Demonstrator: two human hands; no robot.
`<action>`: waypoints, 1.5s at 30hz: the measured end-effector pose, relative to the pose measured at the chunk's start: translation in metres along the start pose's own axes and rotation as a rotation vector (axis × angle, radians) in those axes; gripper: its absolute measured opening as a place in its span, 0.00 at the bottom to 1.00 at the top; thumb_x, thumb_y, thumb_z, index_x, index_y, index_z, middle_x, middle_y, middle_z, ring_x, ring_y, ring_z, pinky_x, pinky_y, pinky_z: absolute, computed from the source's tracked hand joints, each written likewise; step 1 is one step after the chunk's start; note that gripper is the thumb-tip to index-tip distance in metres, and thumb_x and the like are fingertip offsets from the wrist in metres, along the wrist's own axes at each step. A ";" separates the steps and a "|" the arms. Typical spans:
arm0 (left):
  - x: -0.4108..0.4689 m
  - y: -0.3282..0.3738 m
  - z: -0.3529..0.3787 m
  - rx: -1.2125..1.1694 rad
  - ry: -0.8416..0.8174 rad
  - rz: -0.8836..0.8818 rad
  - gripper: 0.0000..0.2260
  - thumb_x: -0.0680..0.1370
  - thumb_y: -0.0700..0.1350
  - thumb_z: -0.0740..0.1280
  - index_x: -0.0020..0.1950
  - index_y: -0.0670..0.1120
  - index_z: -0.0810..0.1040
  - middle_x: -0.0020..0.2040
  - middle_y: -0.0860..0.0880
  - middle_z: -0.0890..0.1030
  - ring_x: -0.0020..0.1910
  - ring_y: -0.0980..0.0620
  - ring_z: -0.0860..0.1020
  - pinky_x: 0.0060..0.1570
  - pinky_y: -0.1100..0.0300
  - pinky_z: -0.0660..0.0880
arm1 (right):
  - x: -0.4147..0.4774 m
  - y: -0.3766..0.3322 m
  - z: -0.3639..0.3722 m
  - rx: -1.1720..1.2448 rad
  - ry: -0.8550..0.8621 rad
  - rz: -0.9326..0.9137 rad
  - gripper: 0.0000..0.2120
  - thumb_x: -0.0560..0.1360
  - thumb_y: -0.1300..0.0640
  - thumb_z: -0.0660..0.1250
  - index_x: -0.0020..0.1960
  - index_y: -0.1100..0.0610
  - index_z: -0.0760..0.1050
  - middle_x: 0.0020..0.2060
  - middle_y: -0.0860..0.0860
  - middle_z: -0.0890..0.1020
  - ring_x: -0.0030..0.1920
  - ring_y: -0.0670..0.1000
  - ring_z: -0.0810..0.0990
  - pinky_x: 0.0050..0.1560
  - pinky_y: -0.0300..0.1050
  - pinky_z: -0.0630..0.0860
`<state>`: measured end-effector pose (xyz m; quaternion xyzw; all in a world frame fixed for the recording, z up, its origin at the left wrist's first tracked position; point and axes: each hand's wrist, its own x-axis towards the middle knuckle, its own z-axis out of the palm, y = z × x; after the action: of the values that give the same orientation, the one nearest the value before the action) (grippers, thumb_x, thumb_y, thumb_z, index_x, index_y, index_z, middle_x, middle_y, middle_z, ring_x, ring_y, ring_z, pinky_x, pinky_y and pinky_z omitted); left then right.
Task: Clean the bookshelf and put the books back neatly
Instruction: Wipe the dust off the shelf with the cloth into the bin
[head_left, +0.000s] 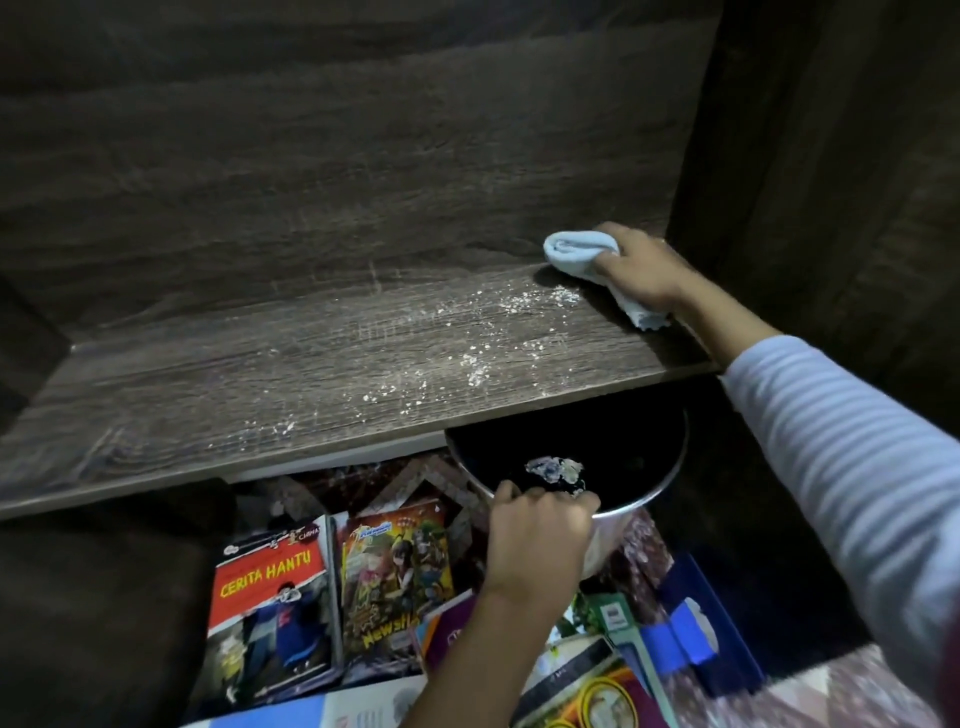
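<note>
Shelf board (260, 374): bare dark wood, pale crumbs and dust scattered across the right half. Right hand (641, 265) at the back right corner, fingers closed round a bunched light-blue cloth (582, 249), cloth pressed on the board. Left hand (537, 540) below the front edge, gripping the rim of a round metal bin (623, 499) with a black liner, debris scrap inside. Books on the floor underneath: red "Cerita Hantu" (270, 603), comic (395, 577) just beside it, more overlapping to the right.

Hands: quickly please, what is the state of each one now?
Left hand: closed on the rim of the metal pot.
Right hand: closed on the blue cloth, on the shelf.
</note>
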<state>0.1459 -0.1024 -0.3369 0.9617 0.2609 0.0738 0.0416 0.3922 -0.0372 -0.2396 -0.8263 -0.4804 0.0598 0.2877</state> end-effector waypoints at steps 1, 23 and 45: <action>0.000 0.001 0.000 -0.002 0.004 0.004 0.20 0.42 0.44 0.82 0.28 0.52 0.78 0.19 0.52 0.72 0.19 0.54 0.73 0.30 0.61 0.75 | 0.000 0.002 -0.003 0.031 0.055 -0.003 0.15 0.78 0.57 0.57 0.63 0.54 0.71 0.59 0.58 0.77 0.61 0.60 0.73 0.56 0.48 0.67; 0.001 -0.005 0.000 0.048 -0.011 0.011 0.21 0.42 0.45 0.81 0.30 0.52 0.78 0.19 0.52 0.73 0.20 0.52 0.74 0.30 0.60 0.75 | 0.009 0.004 0.012 -0.026 -0.005 0.061 0.14 0.78 0.52 0.57 0.61 0.52 0.72 0.59 0.60 0.77 0.62 0.62 0.71 0.60 0.52 0.66; -0.001 -0.003 -0.001 0.050 -0.004 0.002 0.16 0.51 0.46 0.82 0.31 0.52 0.78 0.20 0.51 0.73 0.20 0.52 0.73 0.31 0.60 0.72 | -0.036 -0.028 0.013 0.681 -0.207 0.131 0.11 0.66 0.70 0.61 0.33 0.57 0.75 0.35 0.50 0.79 0.39 0.47 0.76 0.40 0.39 0.71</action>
<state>0.1431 -0.1006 -0.3362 0.9628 0.2614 0.0657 0.0180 0.3466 -0.0507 -0.2416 -0.7018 -0.4054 0.3181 0.4919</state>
